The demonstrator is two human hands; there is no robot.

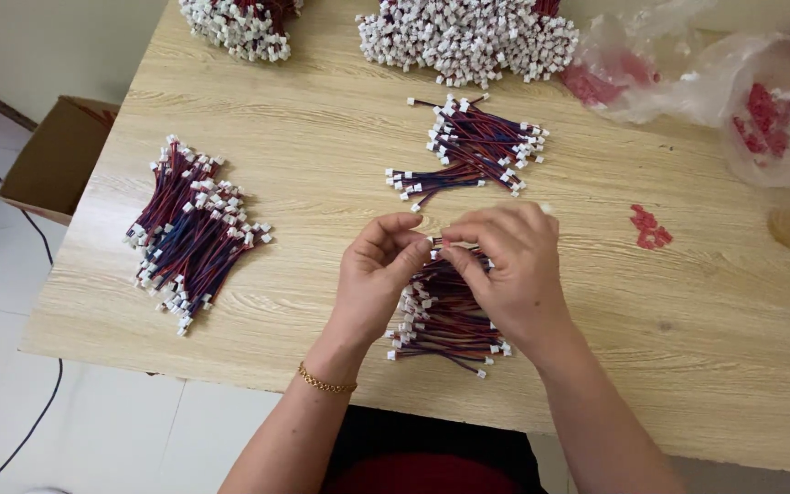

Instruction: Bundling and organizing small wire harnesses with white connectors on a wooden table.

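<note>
**Fingertip work on a short wire lead above the near pile**

Both hands meet over the wire pile (445, 316) that lies at the near edge of the wooden table (322, 183). The left hand (378, 274) and the right hand (509, 265) pinch between thumb and fingertips a single short lead with a white connector (435, 242), held just above that pile; the fingers of both are closed on it, not released. How firmly they grip cannot be told.

Taking the near pile as landmark: a smaller loose cluster of leads (473, 146) lies just beyond it, a larger sorted heap (192, 233) sits well to its left, and two dense bundles (468, 37) with white plugs outward stand at the far edge. To its right lie a few small red housings (649, 227), and further right clear plastic bags (761, 101) with red parts inside. A cardboard box (52, 160) stands on the floor beyond the table's left end.

To do this step well, it seems best to hold the connector close to its body rather than by the thin wires, keep the two hands low over the pile, and press straight, so no pin bends and the lead does not slip.
</note>
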